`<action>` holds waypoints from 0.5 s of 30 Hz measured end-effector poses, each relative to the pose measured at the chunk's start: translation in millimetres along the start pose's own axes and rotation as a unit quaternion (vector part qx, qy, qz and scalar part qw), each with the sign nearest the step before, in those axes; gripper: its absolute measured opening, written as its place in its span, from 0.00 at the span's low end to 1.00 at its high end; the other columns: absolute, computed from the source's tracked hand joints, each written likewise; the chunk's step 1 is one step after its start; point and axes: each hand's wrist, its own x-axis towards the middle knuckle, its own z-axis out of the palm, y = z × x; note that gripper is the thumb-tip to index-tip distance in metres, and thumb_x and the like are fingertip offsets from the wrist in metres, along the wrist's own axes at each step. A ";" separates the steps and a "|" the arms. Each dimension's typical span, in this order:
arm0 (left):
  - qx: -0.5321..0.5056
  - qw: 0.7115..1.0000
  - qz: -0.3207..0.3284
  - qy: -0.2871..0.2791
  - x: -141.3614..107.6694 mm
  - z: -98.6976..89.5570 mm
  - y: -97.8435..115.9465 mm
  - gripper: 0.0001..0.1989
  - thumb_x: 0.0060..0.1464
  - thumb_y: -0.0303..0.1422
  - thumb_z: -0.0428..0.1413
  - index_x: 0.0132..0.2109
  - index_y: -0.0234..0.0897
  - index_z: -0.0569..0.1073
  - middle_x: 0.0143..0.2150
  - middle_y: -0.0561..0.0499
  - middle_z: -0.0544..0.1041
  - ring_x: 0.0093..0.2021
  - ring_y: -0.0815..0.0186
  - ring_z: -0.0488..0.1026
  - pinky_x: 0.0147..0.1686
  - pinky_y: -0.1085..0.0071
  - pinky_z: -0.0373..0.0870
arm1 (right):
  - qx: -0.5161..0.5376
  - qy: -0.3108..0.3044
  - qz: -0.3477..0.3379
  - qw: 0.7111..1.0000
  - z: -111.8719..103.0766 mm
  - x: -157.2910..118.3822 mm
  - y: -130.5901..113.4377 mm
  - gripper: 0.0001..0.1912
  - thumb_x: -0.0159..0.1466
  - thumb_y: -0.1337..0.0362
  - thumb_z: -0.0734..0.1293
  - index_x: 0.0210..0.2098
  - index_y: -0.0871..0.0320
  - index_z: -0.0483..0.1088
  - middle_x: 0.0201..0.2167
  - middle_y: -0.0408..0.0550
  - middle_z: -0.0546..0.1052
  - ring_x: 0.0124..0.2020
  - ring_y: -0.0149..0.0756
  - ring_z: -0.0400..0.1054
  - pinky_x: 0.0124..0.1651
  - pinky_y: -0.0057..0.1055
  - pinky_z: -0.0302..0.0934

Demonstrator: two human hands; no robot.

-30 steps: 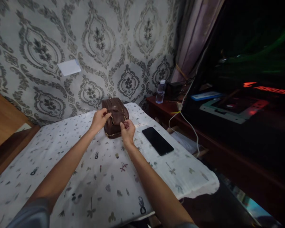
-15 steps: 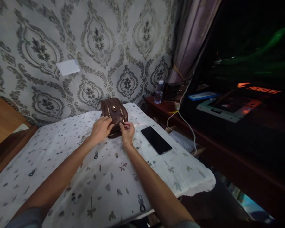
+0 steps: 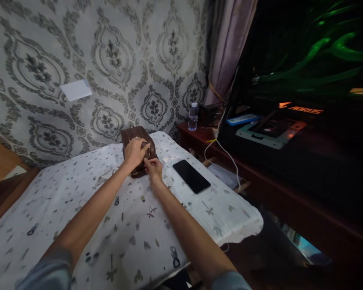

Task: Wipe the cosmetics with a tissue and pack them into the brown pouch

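Observation:
A brown leather-like bag [image 3: 139, 133] with metal trim lies on the patterned white cloth [image 3: 133, 225], near the wall. Across the top of the bag rests my left hand [image 3: 135, 152], its fingers bent over the flap area and covering part of it. My right hand [image 3: 154, 168] is at the bag's near right side, thumb and fingers pinched together at its edge; what they pinch is too small to make out. A black phone [image 3: 191, 176] lies flat on the cloth, right of my right hand.
To the right, a dark red desk [image 3: 184, 128] carries a clear bottle [image 3: 192, 117], a blue item [image 3: 242, 119] and a grey-white box [image 3: 269, 135] before a dark screen with green shapes. A white cable [image 3: 226, 151] hangs beside the cloth. Patterned wallpaper stands behind.
My left hand has moved up and forward from the bag's near left side onto its top. My right hand stays pinched at the near right edge. The whole view has shifted slightly.

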 end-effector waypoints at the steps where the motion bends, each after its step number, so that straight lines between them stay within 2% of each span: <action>1: -0.008 1.000 0.000 0.003 -1.6 1.2 -0.2 0.08 0.60 0.33 0.54 0.34 0.39 0.77 0.35 0.47 0.78 0.42 0.58 0.72 0.44 0.64 0.66 | -0.002 0.003 -0.003 1.000 1.5 0.3 1.4 0.22 0.44 0.51 0.76 0.22 0.56 0.62 0.14 0.35 0.68 0.14 0.23 0.57 0.16 0.20 0.49; 5: -0.027 1.000 0.013 0.008 -4.9 2.8 -0.4 0.08 0.59 0.32 0.55 0.31 0.40 0.75 0.34 0.48 0.78 0.42 0.58 0.71 0.46 0.64 0.66 | -0.002 0.008 -0.010 1.000 6.6 -1.1 2.5 0.19 0.46 0.52 0.74 0.21 0.56 0.63 0.13 0.34 0.67 0.15 0.24 0.58 0.17 0.21 0.53; 9: -0.058 0.998 0.002 -0.007 -1.8 0.7 -3.3 0.09 0.57 0.33 0.55 0.30 0.39 0.74 0.33 0.49 0.77 0.39 0.60 0.71 0.42 0.65 0.65 | 0.039 0.021 -0.023 0.999 9.0 -3.5 -4.7 0.15 0.46 0.57 0.74 0.25 0.57 0.68 0.17 0.35 0.69 0.17 0.24 0.60 0.20 0.22 0.58; 15: -0.131 0.990 -0.039 -0.040 2.9 -1.2 -8.3 0.11 0.56 0.36 0.55 0.27 0.37 0.73 0.25 0.53 0.72 0.29 0.65 0.67 0.32 0.69 0.61 | 0.121 -0.008 0.039 0.992 8.5 -5.6 -9.4 0.12 0.47 0.58 0.74 0.25 0.59 0.71 0.17 0.37 0.70 0.16 0.23 0.58 0.20 0.22 0.54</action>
